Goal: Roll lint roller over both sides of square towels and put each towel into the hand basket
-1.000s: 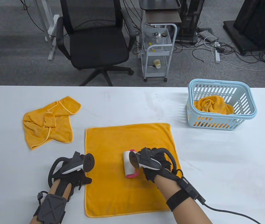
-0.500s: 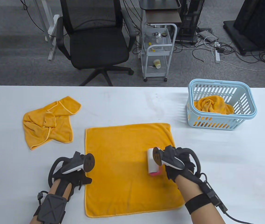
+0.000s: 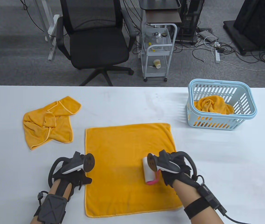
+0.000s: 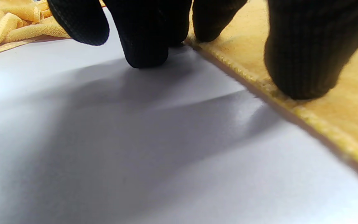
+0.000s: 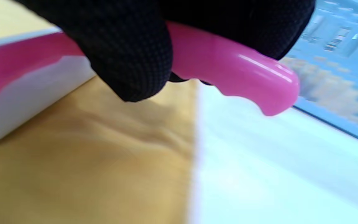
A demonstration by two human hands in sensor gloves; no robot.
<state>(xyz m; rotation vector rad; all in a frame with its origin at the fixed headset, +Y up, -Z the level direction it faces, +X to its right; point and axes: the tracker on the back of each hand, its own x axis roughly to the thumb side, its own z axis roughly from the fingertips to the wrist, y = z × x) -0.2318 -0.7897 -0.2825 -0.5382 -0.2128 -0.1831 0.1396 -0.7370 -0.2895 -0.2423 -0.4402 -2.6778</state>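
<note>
From my feed, my right grip (image 3: 174,170) is curled round the pink handle of the lint roller (image 3: 149,173), whose white roll lies on the flat towel (image 3: 127,149) toward its right side, close to my end of the desk (image 3: 132,102). In the right wrist view the gloved fingers (image 5: 129,56) wrap the handle, with the roll resting on the orange cloth and the towel's edge just beside it. My left grip (image 3: 76,172) holds nothing; its fingertips (image 4: 303,62) press down at the towel's left hem, some on the cloth and some on the bare desk beside it. A crumpled towel (image 3: 49,121) lies well apart on the left of the desk. The hand basket (image 3: 221,105) stands at the far right with another orange towel (image 3: 212,105) bunched inside it.
</note>
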